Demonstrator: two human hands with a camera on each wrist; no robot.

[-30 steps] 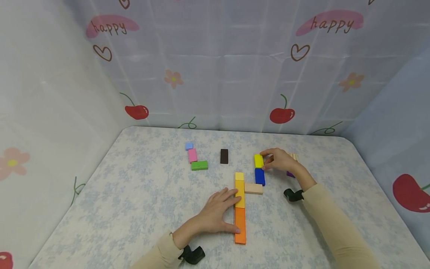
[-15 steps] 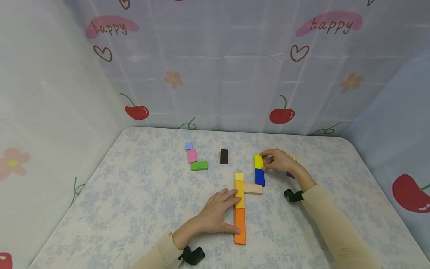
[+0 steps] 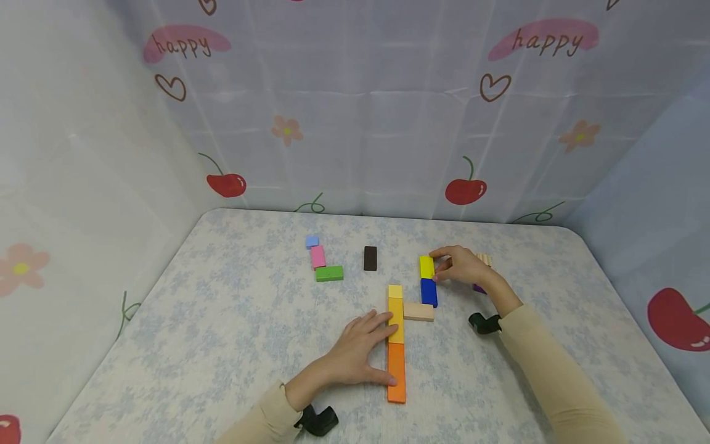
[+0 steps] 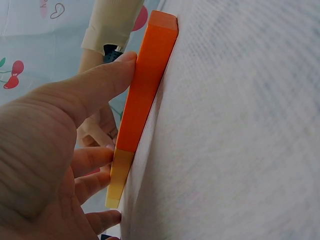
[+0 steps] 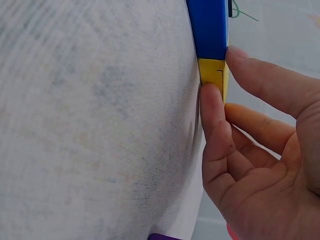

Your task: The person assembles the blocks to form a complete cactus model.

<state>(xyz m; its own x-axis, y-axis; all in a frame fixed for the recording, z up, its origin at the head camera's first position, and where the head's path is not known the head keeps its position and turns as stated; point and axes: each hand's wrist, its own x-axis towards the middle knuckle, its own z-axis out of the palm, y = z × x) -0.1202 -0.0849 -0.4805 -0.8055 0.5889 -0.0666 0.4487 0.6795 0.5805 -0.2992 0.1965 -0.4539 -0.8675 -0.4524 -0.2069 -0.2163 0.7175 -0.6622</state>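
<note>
My left hand (image 3: 355, 351) is spread along a straight row of wooden blocks. Its thumb touches the orange block (image 3: 396, 376), while the fingertips rest at the amber-yellow block (image 3: 396, 320). A pale yellow block (image 3: 395, 290) caps the row's far end, and a natural wood block (image 3: 418, 312) sticks out to the right. Farther back, my right hand (image 3: 463, 264) pinches a bright yellow block (image 3: 426, 266), its end against a blue block (image 3: 429, 292). In the right wrist view the thumb is at the seam of the blue and yellow blocks, with curled fingers about the yellow one.
At the back left lie a light blue block (image 3: 312, 242), a pink block (image 3: 318, 256) and a green block (image 3: 330, 274). A dark brown block (image 3: 370, 258) lies at the back middle. Partly behind my right hand are a ridged wood piece (image 3: 485, 259) and a purple block (image 3: 479, 288).
</note>
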